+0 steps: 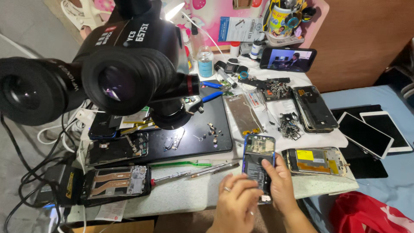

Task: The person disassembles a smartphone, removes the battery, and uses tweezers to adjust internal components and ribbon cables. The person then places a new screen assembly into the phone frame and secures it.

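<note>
An opened blue smartphone (pixel 257 156) with its back cover off lies at the table's front edge, its circuit board and battery showing. My right hand (pixel 281 186) grips its right side, thumb on the battery area. My left hand (pixel 235 203), with rings on two fingers, rests over the phone's lower left part, fingertips touching its bottom end. Both hands are near the lower middle of the head view.
A large black stereo microscope (pixel 125 64) looms at the upper left over a black work mat (pixel 215 129). Several dismantled phones (pixel 116 181), a green toothbrush (pixel 181 163), screwdrivers (pixel 189 174), loose small parts (pixel 288 126), white tablets (pixel 366 133) and a red bag (pixel 366 213) surround the phone.
</note>
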